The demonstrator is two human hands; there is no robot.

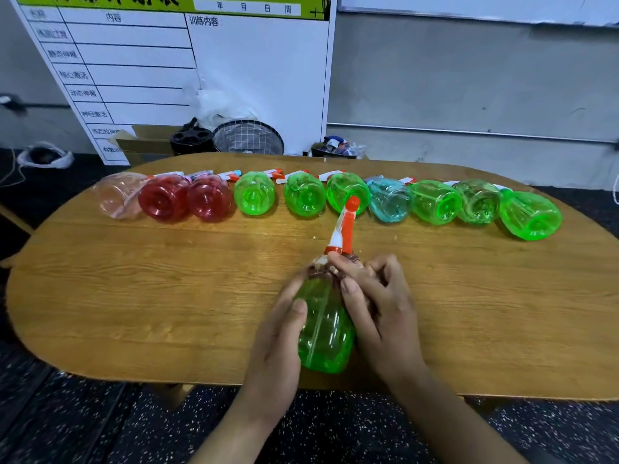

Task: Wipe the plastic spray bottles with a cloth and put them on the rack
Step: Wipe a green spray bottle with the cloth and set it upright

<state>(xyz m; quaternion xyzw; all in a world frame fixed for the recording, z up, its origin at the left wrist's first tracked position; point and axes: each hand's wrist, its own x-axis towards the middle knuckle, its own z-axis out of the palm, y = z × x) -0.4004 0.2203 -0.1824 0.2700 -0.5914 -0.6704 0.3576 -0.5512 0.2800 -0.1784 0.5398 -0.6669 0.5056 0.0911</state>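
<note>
On wooden table (134,296), bottles (335,195) before whiteboard (167,61).

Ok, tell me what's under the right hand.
The right hand presses a brownish cloth against the neck of the green bottle, which the left hand steadies. Most of the cloth is hidden by the fingers.

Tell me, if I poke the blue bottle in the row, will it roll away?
Probably a little. The blue bottle lies on its side on the smooth wooden table, and its body looks rounded, so it could roll. It looks empty and thin-walled, so likely light and easy to shove. The green bottles close beside it might stop it.
</note>
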